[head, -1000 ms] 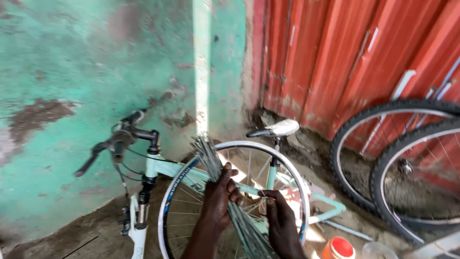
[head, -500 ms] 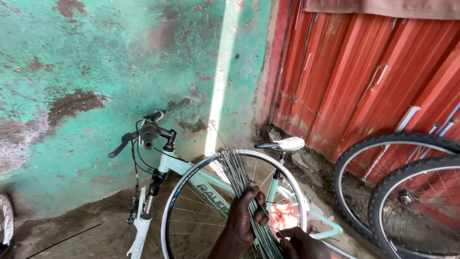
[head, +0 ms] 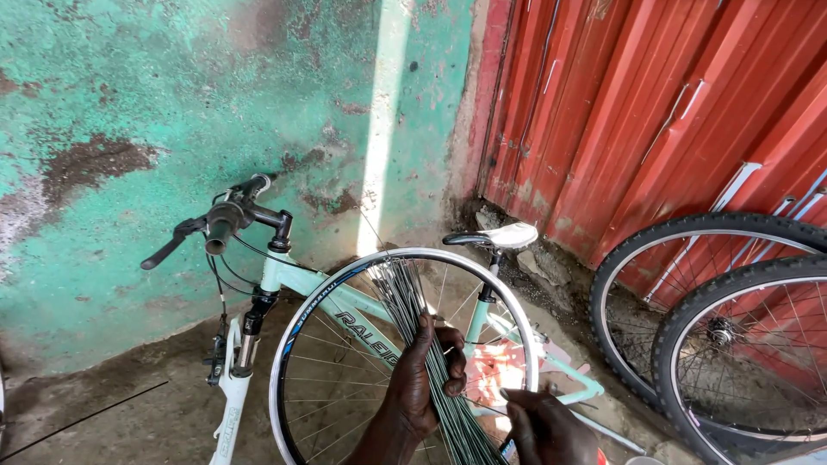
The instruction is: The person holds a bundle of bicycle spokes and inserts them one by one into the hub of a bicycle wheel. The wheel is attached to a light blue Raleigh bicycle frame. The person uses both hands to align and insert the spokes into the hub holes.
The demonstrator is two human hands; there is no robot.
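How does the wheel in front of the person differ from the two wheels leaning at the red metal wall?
The bare wheel has a shiny rim and no tyre; the two wheels at the wall wear black knobbly tyres. The bare wheel stands by the left hand, which grips a bundle of spokes; the wall wheels stand untouched. All have thin metal spokes.

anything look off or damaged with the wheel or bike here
The bare silver wheel rim has no tyre and only part of its spokes. The left hand grips a loose bundle of thin metal spokes, the right hand beside it. The pale green bicycle behind has no front wheel that shows.
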